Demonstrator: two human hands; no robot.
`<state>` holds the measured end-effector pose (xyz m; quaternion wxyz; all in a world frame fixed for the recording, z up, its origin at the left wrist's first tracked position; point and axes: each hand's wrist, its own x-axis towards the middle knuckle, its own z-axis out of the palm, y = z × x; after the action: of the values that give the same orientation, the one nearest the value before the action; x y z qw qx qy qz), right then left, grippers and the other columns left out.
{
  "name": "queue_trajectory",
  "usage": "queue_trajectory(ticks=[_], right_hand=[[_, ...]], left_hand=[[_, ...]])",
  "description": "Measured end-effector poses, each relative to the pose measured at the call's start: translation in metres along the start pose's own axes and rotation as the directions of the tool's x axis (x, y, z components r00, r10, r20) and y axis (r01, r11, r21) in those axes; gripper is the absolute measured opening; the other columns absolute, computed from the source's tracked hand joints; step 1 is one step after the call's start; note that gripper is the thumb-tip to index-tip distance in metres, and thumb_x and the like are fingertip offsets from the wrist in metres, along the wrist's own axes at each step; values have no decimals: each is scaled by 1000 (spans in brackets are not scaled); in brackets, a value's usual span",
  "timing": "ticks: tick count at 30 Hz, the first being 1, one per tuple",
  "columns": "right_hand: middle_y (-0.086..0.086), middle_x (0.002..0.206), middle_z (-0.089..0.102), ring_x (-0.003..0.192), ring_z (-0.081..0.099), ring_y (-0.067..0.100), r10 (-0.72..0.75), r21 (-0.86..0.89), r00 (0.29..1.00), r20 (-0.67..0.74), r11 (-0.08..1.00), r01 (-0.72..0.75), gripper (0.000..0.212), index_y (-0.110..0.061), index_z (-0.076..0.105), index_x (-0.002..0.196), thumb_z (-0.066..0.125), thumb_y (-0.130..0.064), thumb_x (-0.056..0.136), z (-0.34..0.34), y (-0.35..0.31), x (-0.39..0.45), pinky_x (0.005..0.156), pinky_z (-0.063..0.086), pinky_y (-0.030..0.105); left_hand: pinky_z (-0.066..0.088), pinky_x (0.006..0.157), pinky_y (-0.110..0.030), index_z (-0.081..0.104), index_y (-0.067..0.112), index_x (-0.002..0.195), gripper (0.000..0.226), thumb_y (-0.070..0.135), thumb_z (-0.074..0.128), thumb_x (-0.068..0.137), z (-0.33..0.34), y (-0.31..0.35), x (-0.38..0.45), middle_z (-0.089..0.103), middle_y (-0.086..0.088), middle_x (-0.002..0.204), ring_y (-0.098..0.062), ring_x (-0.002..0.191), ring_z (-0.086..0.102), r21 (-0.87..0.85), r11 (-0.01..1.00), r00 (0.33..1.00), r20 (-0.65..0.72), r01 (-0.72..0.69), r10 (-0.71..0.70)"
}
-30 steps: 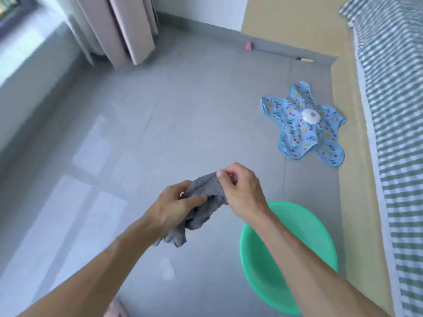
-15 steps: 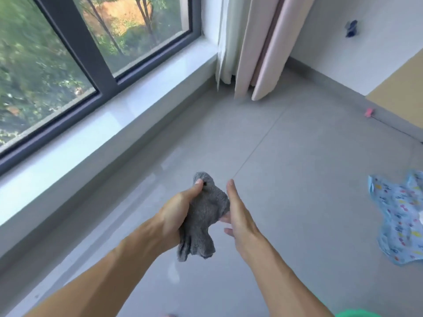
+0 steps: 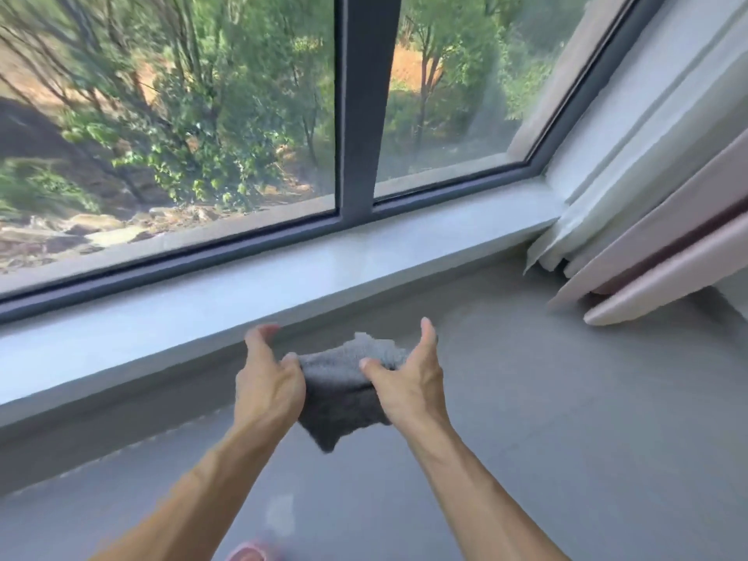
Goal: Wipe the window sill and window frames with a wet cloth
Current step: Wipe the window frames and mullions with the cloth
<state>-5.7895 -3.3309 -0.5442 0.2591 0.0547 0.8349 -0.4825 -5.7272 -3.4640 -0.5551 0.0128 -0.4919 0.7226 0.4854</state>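
A grey cloth (image 3: 342,392) is stretched between my two hands above the floor, just in front of the window sill (image 3: 243,285). My left hand (image 3: 267,382) holds its left edge with thumb and curled fingers. My right hand (image 3: 409,378) pinches its right edge between thumb and fingers, the forefinger raised. The pale sill runs from lower left to upper right below the dark window frame (image 3: 364,107), whose upright bar splits the glass. The cloth is not touching the sill.
Pale curtains (image 3: 647,244) hang at the right end of the sill down to the grey floor (image 3: 526,419). A pink slipper toe (image 3: 251,552) shows at the bottom edge. Trees lie outside the glass.
The view has swung from the floor and green basin up to the window. My hands have spread the bunched cloth apart and brought it near the sill.
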Motion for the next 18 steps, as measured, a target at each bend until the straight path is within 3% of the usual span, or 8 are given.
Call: queue_trajectory(ticks=[3, 5, 7, 10, 12, 14, 15, 18], right_hand=[[-17, 104, 60, 101, 54, 6, -115, -95, 986, 117, 987, 127, 43, -32, 58, 129, 52, -11, 92, 19, -16, 28, 85, 41, 15], [-16, 117, 61, 109, 54, 3, -152, -182, 970, 191, 965, 187, 39, -27, 64, 124, 52, -12, 90, 28, -25, 46, 87, 37, 10], [-11, 113, 62, 104, 57, 10, -197, -341, 956, 218, 902, 264, 36, -28, 64, 118, 55, -14, 86, 39, -30, 70, 78, 38, 10], [-9, 96, 50, 98, 50, 16, -324, -508, 936, 134, 789, 346, 20, -26, 68, 101, 55, -16, 91, 51, -32, 113, 75, 34, 20], [-3, 109, 42, 107, 41, 18, -405, -579, 911, 73, 727, 369, 20, -26, 73, 105, 59, -18, 93, 63, -31, 144, 85, 33, 23], [0, 121, 39, 111, 38, 22, -500, -658, 866, 19, 646, 387, 20, -26, 75, 103, 60, -19, 93, 71, -31, 169, 91, 37, 31], [1, 120, 41, 108, 41, 23, -540, -690, 842, 4, 607, 393, 20, -26, 75, 103, 59, -19, 93, 75, -32, 183, 88, 40, 33], [3, 92, 55, 87, 53, 32, -558, -734, 830, -13, 569, 371, 19, -24, 72, 90, 54, -19, 92, 85, -38, 231, 67, 40, 33]], left_hand=[[42, 69, -25, 62, 31, 101, 23, 16, 45, 100, -16, 3, 38, 64, 2, 107, -7, 89, 57, -17, 989, 982, 116, -147, 148], [42, 68, -13, 64, 29, 102, 20, 14, 53, 95, -26, 9, 59, 64, 9, 108, 0, 93, 57, -40, 979, 947, 251, -199, 202], [41, 63, -7, 55, 32, 112, 35, 8, 58, 87, -33, 6, 84, 60, 11, 109, -1, 92, 58, 25, 968, 917, 327, -248, 227], [36, 74, -16, 62, 27, 112, 34, 6, 53, 87, -23, 0, 122, 52, 6, 105, -11, 99, 52, 205, 895, 913, 195, -396, 359], [34, 79, -23, 71, 24, 102, 26, 9, 55, 88, -11, -4, 148, 43, 6, 109, -14, 110, 42, 243, 877, 909, 58, -415, 414], [38, 80, -28, 74, 24, 90, 20, 12, 58, 88, 1, -4, 170, 38, 11, 117, -14, 118, 37, 258, 871, 903, 22, -419, 428], [42, 78, -30, 72, 25, 86, 18, 14, 59, 88, 8, -5, 183, 46, 14, 113, -13, 114, 43, 245, 868, 899, 35, -432, 437], [48, 70, -36, 59, 27, 94, 10, 19, 59, 90, 32, 0, 220, 66, 10, 77, -18, 77, 60, 195, 866, 882, -7, -461, 471]])
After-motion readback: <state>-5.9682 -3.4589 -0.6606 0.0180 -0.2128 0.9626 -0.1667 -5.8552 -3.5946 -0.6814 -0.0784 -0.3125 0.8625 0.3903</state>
